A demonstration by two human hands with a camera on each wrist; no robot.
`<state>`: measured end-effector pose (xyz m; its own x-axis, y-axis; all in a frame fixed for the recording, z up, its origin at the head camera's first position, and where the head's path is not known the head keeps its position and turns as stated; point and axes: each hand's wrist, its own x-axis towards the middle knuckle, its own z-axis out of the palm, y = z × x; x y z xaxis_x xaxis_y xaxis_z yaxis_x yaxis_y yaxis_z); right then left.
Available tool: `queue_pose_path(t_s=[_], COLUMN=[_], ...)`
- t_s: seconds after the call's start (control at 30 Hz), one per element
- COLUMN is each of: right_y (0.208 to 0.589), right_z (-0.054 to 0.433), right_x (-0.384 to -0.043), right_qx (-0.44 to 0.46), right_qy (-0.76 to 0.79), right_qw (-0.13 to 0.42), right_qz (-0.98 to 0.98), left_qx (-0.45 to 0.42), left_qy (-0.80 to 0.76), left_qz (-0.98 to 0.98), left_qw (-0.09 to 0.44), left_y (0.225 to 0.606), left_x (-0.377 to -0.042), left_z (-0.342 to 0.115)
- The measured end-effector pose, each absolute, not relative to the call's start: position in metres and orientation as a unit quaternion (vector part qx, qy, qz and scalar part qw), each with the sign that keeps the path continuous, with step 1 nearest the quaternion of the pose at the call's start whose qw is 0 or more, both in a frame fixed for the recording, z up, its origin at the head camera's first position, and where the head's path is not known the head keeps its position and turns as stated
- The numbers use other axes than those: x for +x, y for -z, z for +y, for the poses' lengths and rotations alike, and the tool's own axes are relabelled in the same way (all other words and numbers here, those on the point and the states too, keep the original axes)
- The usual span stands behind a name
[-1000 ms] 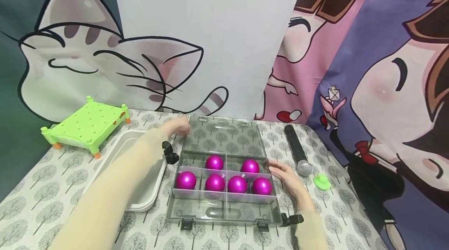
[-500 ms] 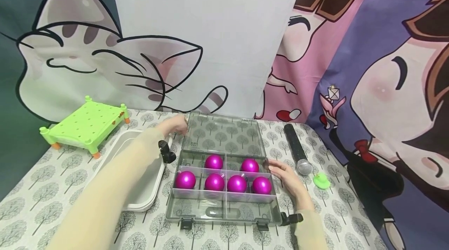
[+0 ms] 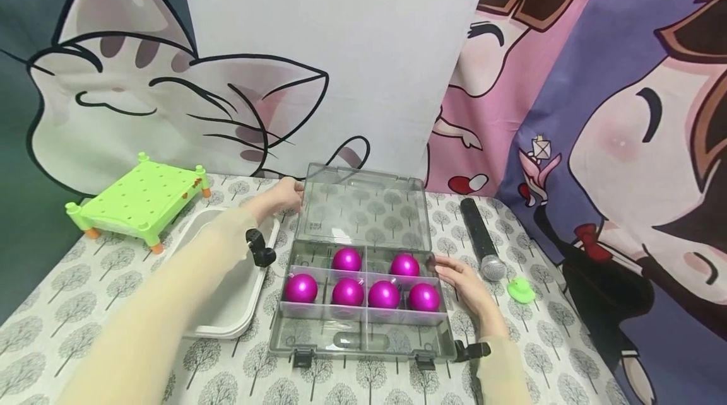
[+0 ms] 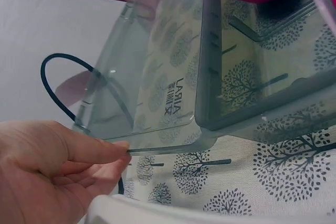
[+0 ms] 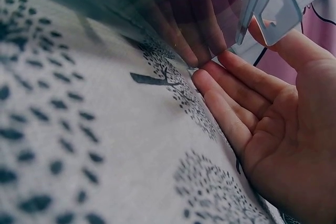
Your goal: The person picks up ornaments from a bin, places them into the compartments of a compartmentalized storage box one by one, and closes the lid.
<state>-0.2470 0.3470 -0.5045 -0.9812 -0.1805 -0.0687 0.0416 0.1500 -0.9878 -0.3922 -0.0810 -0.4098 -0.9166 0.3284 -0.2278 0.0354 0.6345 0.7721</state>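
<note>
A smoky transparent storage box (image 3: 318,334) lies opened out on the table, its compartments facing up. Several shiny magenta ball ornaments (image 3: 348,292) sit in its back and middle rows. My left hand (image 3: 284,195) pinches the left edge of the hinged lid (image 3: 366,209) between thumb and fingers; the lid leans back, its far edge raised off the cloth. Over at the right, my right hand (image 3: 468,294) holds the box's side near the hinge, fingers (image 5: 239,85) along the outer wall and the thumb up at the rim. Two black latches (image 3: 302,358) hang along the front edge.
A white tray (image 3: 250,323) stands left of the box under my left forearm. Farther left is a green pegged stand (image 3: 142,197) with orange feet. To the right lie a black microphone (image 3: 479,234) and a green toy duck (image 3: 520,290). A printed curtain (image 3: 363,64) hangs behind.
My left hand has taken the lid's left edge and lifted it, so the lid's far edge has risen from near the cloth. My right hand stays at the box's side.
</note>
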Motion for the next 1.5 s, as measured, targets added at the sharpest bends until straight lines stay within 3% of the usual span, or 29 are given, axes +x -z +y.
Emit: queue_pose_path(t_s=[0.67,1.5], right_y=[0.503,0.5], right_z=[0.347,0.344], right_x=[-0.246,-0.246], right_qx=[-0.029,-0.028], right_qy=[0.651,0.642], right_qw=[0.086,0.089], right_qz=[0.754,0.761], left_qx=[0.101,0.166], left_qy=[-0.477,-0.522], left_qz=[0.87,0.836], left_qw=[0.075,0.002], left_y=[0.403,0.386], left_x=[-0.377,-0.329], left_z=[-0.081,-0.098])
